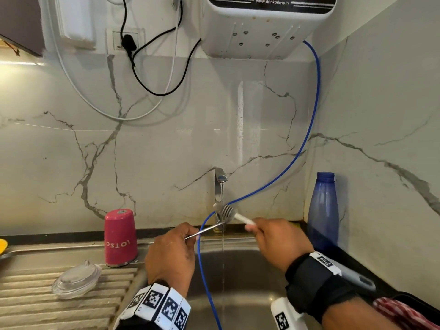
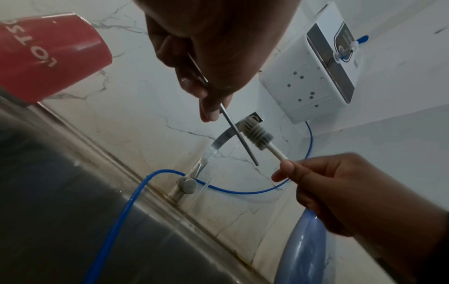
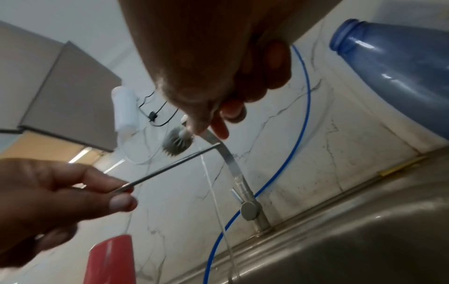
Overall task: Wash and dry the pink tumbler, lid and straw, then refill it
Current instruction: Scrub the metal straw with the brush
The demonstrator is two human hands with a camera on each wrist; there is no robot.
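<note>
Left hand: I see my left hand (image 1: 170, 254) over the sink's near-left rim, fingers and thumb pinched together on one end of the metal straw (image 1: 205, 231).
Straw: it runs from that pinch toward 1 o'clock, its free end reaching the thin stream of water (image 1: 223, 246) under the tap (image 1: 219, 184).
Right hand: my right hand (image 1: 279, 241) is at 3 o'clock of the left, fingers curled and clamped on the white handle of a small brush (image 1: 234, 215).
Brush: its bristled head points toward 10 o'clock and sits just beside the straw's tip; the left wrist view shows bristles (image 2: 252, 133) next to the straw, and I cannot tell whether they touch.
Pink tumbler: the pink tumbler (image 1: 120, 237) stands upside down at 9 o'clock of my left hand, at the back of the draining board (image 1: 33, 306), well apart from both hands.
Lid: a clear lid (image 1: 76, 279) lies on the ridged board at 7 o'clock of the tumbler.
Sink: the steel sink (image 1: 250, 277) lies below both hands, water falling into it.
Around: a blue tube (image 1: 307, 139) loops down from the white water purifier (image 1: 264, 27) at 12 o'clock and crosses the sink; a blue bottle (image 1: 323, 210), uncapped, stands at 2 o'clock of my right hand, in the corner.
</note>
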